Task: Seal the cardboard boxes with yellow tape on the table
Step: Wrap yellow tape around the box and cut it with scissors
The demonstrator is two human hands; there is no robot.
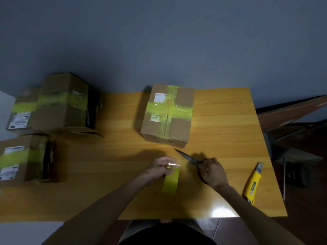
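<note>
Right hand around scissors

Box blurred, cut by left edge

Head-worn camera looks forward and down over the table.

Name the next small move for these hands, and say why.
Probably lay the scissors down: the middle box already bears a taped cross, the tape roll in the left hand is apart from it, and the right hand, gripping the scissors, seems needed free.
</note>
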